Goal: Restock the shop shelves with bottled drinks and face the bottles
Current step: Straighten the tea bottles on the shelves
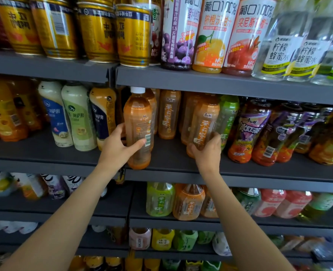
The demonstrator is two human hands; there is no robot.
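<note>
I see the dark grey metal shelf (173, 159) packed with drinks. My left hand (118, 147) wraps a white-capped orange tea bottle (138, 132) at its front edge, thumb across the barcode side. My right hand (208, 151) curls round a second orange tea bottle (203, 126) beside a green one (227, 118).

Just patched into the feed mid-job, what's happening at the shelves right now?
A person is facing drinks on the second shelf. The left hand grips an orange tea bottle with a white cap, barcode side outward, at the shelf's front edge. The right hand holds a second orange tea bottle, label forward, beside a green bottle. More orange bottles stand behind.
</note>
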